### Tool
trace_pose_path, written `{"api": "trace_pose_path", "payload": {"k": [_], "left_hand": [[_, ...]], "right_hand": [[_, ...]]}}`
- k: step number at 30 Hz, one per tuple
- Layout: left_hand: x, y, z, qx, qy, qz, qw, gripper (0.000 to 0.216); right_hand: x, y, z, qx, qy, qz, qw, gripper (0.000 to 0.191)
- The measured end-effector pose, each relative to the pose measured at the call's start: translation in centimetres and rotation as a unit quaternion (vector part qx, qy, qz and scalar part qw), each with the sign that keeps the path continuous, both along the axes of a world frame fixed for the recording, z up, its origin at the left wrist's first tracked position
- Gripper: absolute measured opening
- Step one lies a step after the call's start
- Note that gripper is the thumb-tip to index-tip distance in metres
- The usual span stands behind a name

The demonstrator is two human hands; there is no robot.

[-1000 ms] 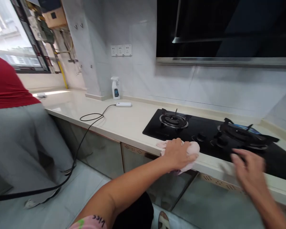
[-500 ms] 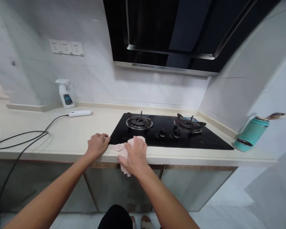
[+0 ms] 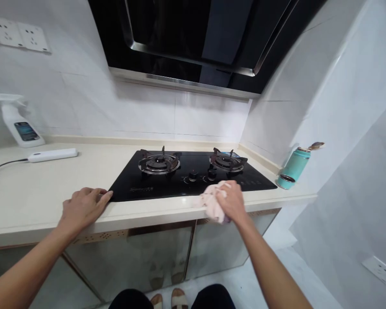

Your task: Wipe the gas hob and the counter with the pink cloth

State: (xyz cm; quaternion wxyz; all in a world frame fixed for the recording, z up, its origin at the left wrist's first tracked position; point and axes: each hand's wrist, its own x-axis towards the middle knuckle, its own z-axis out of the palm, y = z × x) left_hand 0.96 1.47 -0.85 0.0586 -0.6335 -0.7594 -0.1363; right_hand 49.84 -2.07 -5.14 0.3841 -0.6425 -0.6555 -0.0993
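In my right hand (image 3: 232,199): cloth (image 3: 213,202), soft-looking, matt, crumpled. Before me: cooktop (image 3: 167,188), glossy, glass-like; burner supports (image 3: 240,162), dull dark metal, with shiny metal rings (image 3: 157,172). Countertop (image 3: 48,176): smooth, lightly glossy. Far left: spray bottle (image 3: 13,120), smooth plastic. Overhead: range hood (image 3: 173,38), mirror-glossy, with smooth metal strip (image 3: 180,81) along its lower edge. Far wall (image 3: 141,111): smooth tile, faint sheen. Near, below: cabinet doors (image 3: 138,253), smooth, reflective.

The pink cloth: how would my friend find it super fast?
Find the black stove set in the cream counter. At the counter's front edge, the person's right hand grips the pink cloth. It's pale and crumpled, while the stove is black and the counter flat.
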Motion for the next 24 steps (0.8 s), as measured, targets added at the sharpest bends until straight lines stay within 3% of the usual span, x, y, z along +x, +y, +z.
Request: {"api": "trace_pose_path", "payload": {"k": [3, 6, 8, 11, 15, 17, 20, 22, 24], "left_hand": [[0.0, 0.2, -0.2, -0.01, 0.006, 0.005, 1.0, 0.068], [0.1, 0.0, -0.1, -0.019, 0.003, 0.006, 1.0, 0.071], [0.3, -0.1, 0.0, -0.021, -0.002, 0.004, 1.0, 0.072], [0.7, -0.1, 0.3, -0.025, -0.014, 0.007, 1.0, 0.073], [1.2, 0.1, 0.6, -0.038, -0.037, 0.016, 0.998, 0.076], [1.3, 0.0, 0.7, -0.042, -0.046, 0.011, 0.998, 0.078], [1.4, -0.2, 0.8, -0.038, -0.042, 0.003, 0.998, 0.079], [1.5, -0.3, 0.8, -0.032, -0.036, -0.001, 0.999, 0.078], [1.6, -0.5, 0.8, -0.026, -0.033, -0.005, 0.999, 0.077]], "right_hand": [[9.9, -0.7, -0.4, -0.039, 0.052, -0.156, 0.986, 0.029], [16.7, -1.8, -0.5, -0.03, 0.096, -0.251, 0.963, 0.036], [18.9, -2.4, -0.9, -0.005, 0.111, -0.276, 0.955, 0.038], [18.8, -2.7, -2.3, 0.049, 0.113, -0.281, 0.952, 0.037], [13.2, -2.2, -5.4, 0.133, 0.098, -0.273, 0.948, 0.038], [7.9, -1.9, -7.0, 0.199, 0.087, -0.24, 0.946, 0.038], [-2.5, -1.8, -8.6, 0.272, 0.093, -0.153, 0.946, 0.036], [-10.1, -1.8, -9.1, 0.261, 0.107, -0.076, 0.956, 0.035], [-17.3, -1.9, -9.0, 0.179, 0.068, 0.002, 0.981, 0.036]]}}
